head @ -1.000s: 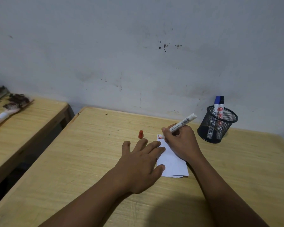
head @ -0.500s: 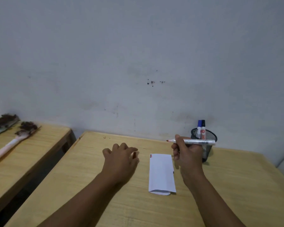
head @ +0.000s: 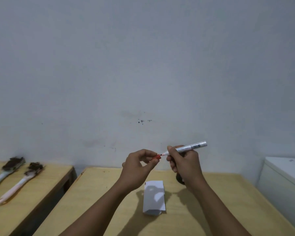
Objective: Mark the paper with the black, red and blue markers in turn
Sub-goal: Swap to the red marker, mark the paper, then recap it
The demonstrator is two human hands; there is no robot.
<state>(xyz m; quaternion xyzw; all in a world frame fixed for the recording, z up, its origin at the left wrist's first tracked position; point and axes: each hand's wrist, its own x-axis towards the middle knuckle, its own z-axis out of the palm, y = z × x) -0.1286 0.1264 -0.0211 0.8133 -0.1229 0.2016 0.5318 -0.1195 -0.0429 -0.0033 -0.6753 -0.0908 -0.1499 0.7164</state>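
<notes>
Both hands are raised above the wooden table (head: 95, 198). My right hand (head: 184, 160) grips the white-barrelled red marker (head: 191, 147), its red tip pointing left. My left hand (head: 138, 165) pinches the small red cap (head: 157, 157) right at that tip; cap and tip are almost touching. The folded white paper (head: 154, 197) lies flat on the table below my hands, with small marks at its upper left corner. The black mesh pen holder (head: 179, 179) is almost wholly hidden behind my right wrist; the other markers are hidden.
A second wooden table (head: 32, 193) stands to the left across a gap, with two dirty brushes (head: 19, 183) lying on it. A white box-like object (head: 283, 184) sits at the right edge. The grey wall rises straight behind.
My left hand picked the red cap off the table and rose to the marker tip. My right hand lifted the marker off the paper. The view tilted upward.
</notes>
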